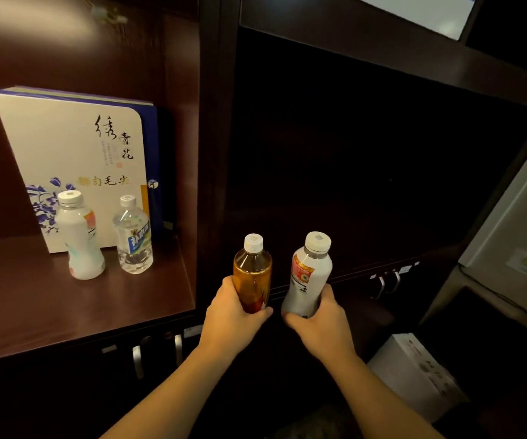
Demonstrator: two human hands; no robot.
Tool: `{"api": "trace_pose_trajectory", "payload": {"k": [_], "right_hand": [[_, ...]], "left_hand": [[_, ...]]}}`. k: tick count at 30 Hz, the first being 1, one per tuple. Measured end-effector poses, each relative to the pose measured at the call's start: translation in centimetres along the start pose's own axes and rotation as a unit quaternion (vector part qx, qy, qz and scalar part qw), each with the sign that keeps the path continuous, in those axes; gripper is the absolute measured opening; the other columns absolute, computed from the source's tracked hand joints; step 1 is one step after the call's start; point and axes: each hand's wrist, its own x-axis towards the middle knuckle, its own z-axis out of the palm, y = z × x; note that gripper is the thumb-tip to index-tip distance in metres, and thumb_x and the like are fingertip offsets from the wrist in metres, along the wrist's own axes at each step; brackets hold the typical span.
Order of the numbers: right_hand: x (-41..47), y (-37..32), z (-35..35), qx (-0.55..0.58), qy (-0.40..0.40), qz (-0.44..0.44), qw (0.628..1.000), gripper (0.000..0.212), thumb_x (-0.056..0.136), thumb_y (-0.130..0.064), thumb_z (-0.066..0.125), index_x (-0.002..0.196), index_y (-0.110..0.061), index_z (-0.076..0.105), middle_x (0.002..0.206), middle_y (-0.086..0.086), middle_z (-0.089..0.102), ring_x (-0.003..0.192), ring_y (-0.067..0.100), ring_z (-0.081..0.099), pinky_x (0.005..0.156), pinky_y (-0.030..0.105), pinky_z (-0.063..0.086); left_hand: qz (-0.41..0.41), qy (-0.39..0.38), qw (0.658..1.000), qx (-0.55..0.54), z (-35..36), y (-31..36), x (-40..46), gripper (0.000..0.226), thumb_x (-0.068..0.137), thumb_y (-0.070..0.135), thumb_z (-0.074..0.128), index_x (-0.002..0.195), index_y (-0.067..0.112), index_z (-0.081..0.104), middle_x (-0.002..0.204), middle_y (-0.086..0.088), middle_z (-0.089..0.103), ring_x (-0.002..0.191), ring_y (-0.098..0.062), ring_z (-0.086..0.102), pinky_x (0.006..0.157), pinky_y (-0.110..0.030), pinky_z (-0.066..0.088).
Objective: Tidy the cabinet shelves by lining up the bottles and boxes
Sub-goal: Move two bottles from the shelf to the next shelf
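Left hand (230, 321): grip clamped around the lower body of an amber tea bottle (252, 274), held upright, white cap up. Right hand (319, 324): grip clamped around the base of a white drink bottle (309, 277), also upright. Both bottles sit side by side, apart, in front of the dark right compartment.

Lit left shelf (34, 305): white bottle (80, 239) and clear water bottle (133, 239) stand upright near the shelf's right edge, just in front of a white gift box (72, 144) with blue floral print, leaning at the back.
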Motion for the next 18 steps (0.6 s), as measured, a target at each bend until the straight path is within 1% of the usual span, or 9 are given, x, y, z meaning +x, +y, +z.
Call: {"api": "trace_pose_trajectory", "payload": {"k": [3,6,9,13,16,17,18], "right_hand": [[2.5,0.3,0.4,-0.005,0.002,0.002,1.0,0.075,0.064,-0.044,0.084,0.127,-0.038,0.044,0.108,-0.023,0.06,0.098,0.0,0.06,0.071,0.012,0.048],[4.6,0.8,0.9,-0.009,0.008,0.005,1.0,0.072,0.064,-0.047,0.085,0.121,-0.044,0.041,0.107,-0.024,0.06,0.097,-0.002,0.06,0.07,0.012,0.048],[6.5,1.2,1.5,-0.013,-0.004,0.01,1.0,0.073,0.065,-0.044,0.087,0.123,-0.04,0.042,0.106,-0.023,0.06,0.098,0.001,0.061,0.072,0.014,0.049],[8.9,1.8,2.4,-0.017,-0.024,0.003,1.0,0.074,0.066,-0.042,0.087,0.125,-0.037,0.043,0.106,-0.021,0.059,0.098,0.003,0.06,0.071,0.015,0.048],[10.8,2.6,3.0,-0.015,-0.041,-0.002,0.999,0.074,0.065,-0.04,0.087,0.125,-0.036,0.045,0.108,-0.02,0.06,0.1,0.004,0.06,0.077,0.023,0.054],[11.4,2.8,3.2,-0.015,-0.048,-0.002,0.999,0.073,0.064,-0.04,0.087,0.123,-0.037,0.045,0.108,-0.018,0.062,0.099,0.004,0.061,0.077,0.025,0.056],[12.0,3.0,3.3,-0.015,-0.053,-0.005,0.998,0.071,0.063,-0.04,0.087,0.12,-0.038,0.045,0.107,-0.018,0.063,0.097,0.004,0.062,0.075,0.024,0.056]], "left_hand": [[0.004,-0.003,1.0,-0.007,1.1,-0.3,3.1,0.075,0.061,0.052,0.087,0.119,0.036,0.042,0.108,0.016,0.056,0.098,-0.009,0.057,0.074,-0.021,0.044],[0.016,0.0,1.0,-0.001,1.9,-0.4,5.4,0.076,0.06,0.054,0.086,0.119,0.034,0.042,0.107,0.015,0.056,0.097,-0.01,0.058,0.076,-0.024,0.046],[0.008,0.007,1.0,0.013,2.7,-0.6,7.0,0.074,0.06,0.055,0.085,0.115,0.035,0.041,0.102,0.017,0.053,0.096,-0.011,0.058,0.074,-0.025,0.046],[-0.019,0.023,0.999,0.033,3.4,-0.9,8.7,0.075,0.06,0.056,0.085,0.115,0.035,0.04,0.093,0.018,0.047,0.096,-0.016,0.06,0.072,-0.025,0.044],[-0.038,0.037,0.997,0.051,3.8,-1.6,9.7,0.071,0.06,0.057,0.084,0.107,0.039,0.035,0.086,0.02,0.046,0.093,-0.017,0.062,0.067,-0.023,0.042],[-0.044,0.044,0.996,0.061,4.0,-1.7,10.0,0.071,0.06,0.056,0.084,0.108,0.039,0.036,0.086,0.019,0.047,0.093,-0.016,0.062,0.067,-0.023,0.042],[-0.049,0.049,0.995,0.069,4.1,-1.9,10.2,0.072,0.061,0.056,0.084,0.111,0.036,0.038,0.086,0.019,0.049,0.094,-0.016,0.063,0.067,-0.022,0.042]]}}
